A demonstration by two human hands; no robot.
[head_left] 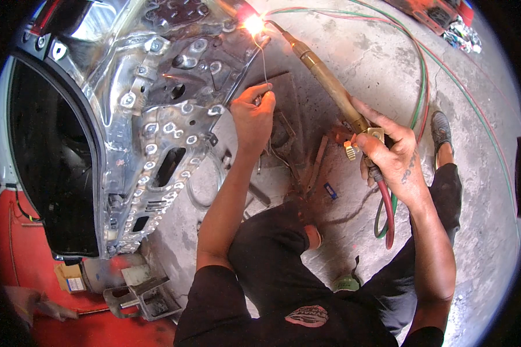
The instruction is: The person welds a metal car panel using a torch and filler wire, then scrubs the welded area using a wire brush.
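Two hands work at the bare-metal car-body panel (pixel 205 117); the step in hand appears to be gas welding or brazing, with the flame (pixel 253 24) at the panel's far right corner. The left hand (pixel 252 118), just right of the panel, pinches the thin filler rod (pixel 264 63) between thumb and forefinger (other fingers curled). The right hand (pixel 391 150), farther right of the panel, wraps the brass gas torch (pixel 330 81), forefinger extended along it. The next move likely calls for steady rod feed.
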